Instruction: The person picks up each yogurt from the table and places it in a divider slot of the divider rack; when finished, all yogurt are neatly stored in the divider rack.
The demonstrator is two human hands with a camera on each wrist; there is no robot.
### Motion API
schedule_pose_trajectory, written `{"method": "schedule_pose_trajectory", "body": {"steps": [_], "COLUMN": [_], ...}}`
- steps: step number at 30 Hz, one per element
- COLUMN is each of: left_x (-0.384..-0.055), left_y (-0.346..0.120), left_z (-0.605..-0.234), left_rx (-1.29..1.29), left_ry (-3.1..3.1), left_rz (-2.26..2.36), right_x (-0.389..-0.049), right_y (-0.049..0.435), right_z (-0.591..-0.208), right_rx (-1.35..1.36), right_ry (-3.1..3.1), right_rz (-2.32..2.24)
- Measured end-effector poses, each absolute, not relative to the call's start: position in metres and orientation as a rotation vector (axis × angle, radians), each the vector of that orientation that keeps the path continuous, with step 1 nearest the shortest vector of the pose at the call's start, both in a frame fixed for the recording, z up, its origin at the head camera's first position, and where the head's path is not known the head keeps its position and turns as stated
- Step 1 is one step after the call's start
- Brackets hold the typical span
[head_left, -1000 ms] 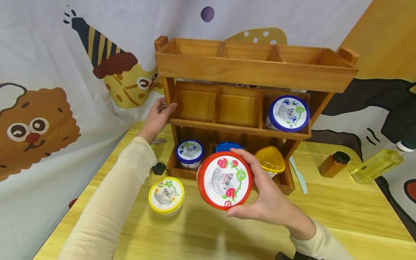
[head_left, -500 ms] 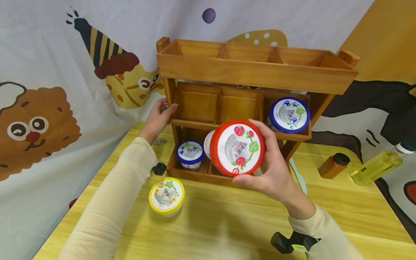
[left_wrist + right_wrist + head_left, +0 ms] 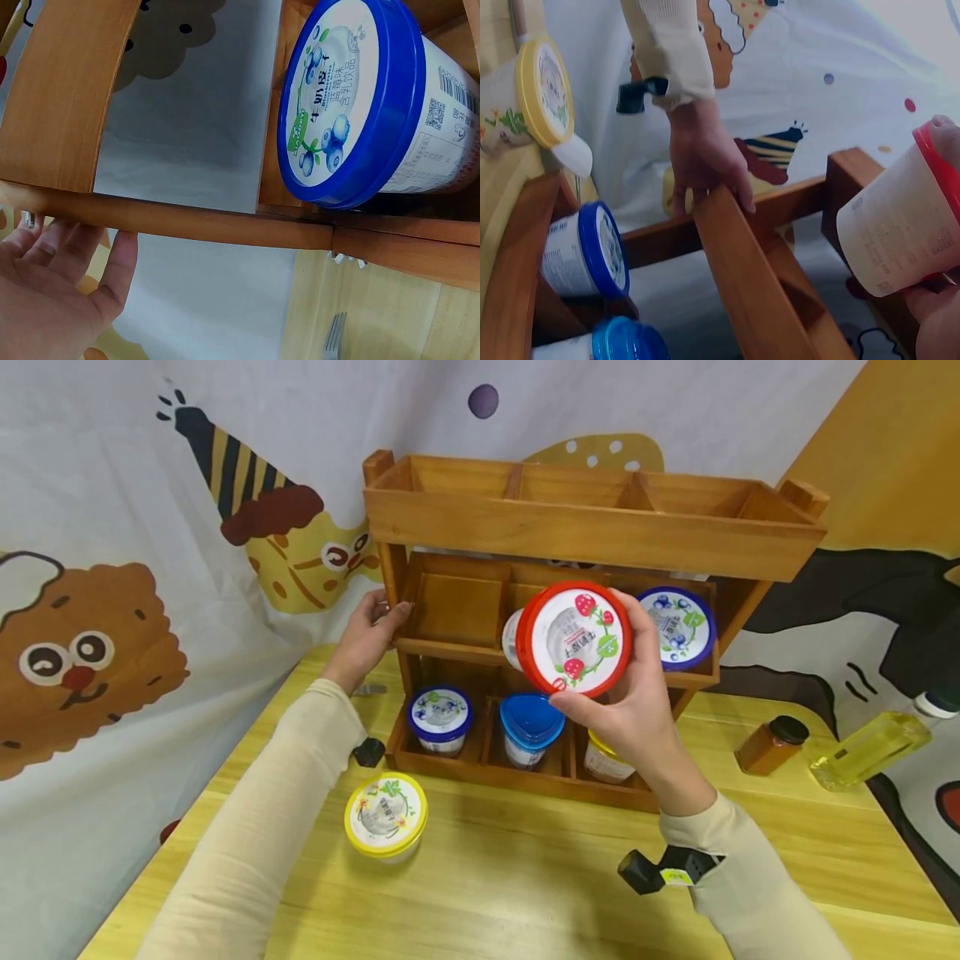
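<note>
My right hand (image 3: pixel 643 697) grips a red-lidded tub (image 3: pixel 576 642) with strawberries on its lid, thumb and fingers round the rim. The tub is tilted, lid toward the head camera, before the middle tier of a wooden rack (image 3: pixel 592 531). It covers most of the middle compartment there. My left hand (image 3: pixel 366 637) holds the rack's left side at middle-tier height, its fingers partly hidden behind the wood. A blue-lidded blueberry tub (image 3: pixel 681 628) sits in that tier's right compartment. Below are another blueberry tub (image 3: pixel 440 720), a light-blue-lidded tub (image 3: pixel 531 731) and a partly hidden yellow-lidded tub (image 3: pixel 606 762).
A yellow-lidded tub (image 3: pixel 386 814) stands on the table (image 3: pixel 480 893) before the rack. To the right are a dark-capped jar (image 3: pixel 772 745) and a bottle of yellow liquid (image 3: pixel 873 743). A fork (image 3: pixel 335 336) lies left of the rack. Printed cloth (image 3: pixel 90 485) hangs behind.
My right hand has raised the red-lidded tub up and to the right, from before the bottom tier to the middle tier. My left hand keeps its hold on the rack.
</note>
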State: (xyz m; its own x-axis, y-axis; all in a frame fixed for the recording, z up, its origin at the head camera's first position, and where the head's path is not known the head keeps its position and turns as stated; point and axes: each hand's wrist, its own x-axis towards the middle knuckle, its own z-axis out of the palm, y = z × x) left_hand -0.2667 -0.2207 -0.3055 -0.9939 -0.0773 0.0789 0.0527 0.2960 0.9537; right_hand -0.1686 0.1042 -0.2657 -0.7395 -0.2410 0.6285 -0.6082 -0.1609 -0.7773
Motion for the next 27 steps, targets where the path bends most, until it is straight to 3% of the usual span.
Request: {"method": "schedule_pose_trajectory", "body": {"steps": [27], "left_x": [-0.266], "left_y": [-0.222], "left_z": [-0.306], "left_rx": [0.015], "left_ry": [-2.439], "left_rz": [-1.815], "right_x": [-0.219], "right_y": [0.106], "right_z": [-0.283], "right_rx": [0.644], "right_ry": [-2.137], "right_rz": [1.726]}}
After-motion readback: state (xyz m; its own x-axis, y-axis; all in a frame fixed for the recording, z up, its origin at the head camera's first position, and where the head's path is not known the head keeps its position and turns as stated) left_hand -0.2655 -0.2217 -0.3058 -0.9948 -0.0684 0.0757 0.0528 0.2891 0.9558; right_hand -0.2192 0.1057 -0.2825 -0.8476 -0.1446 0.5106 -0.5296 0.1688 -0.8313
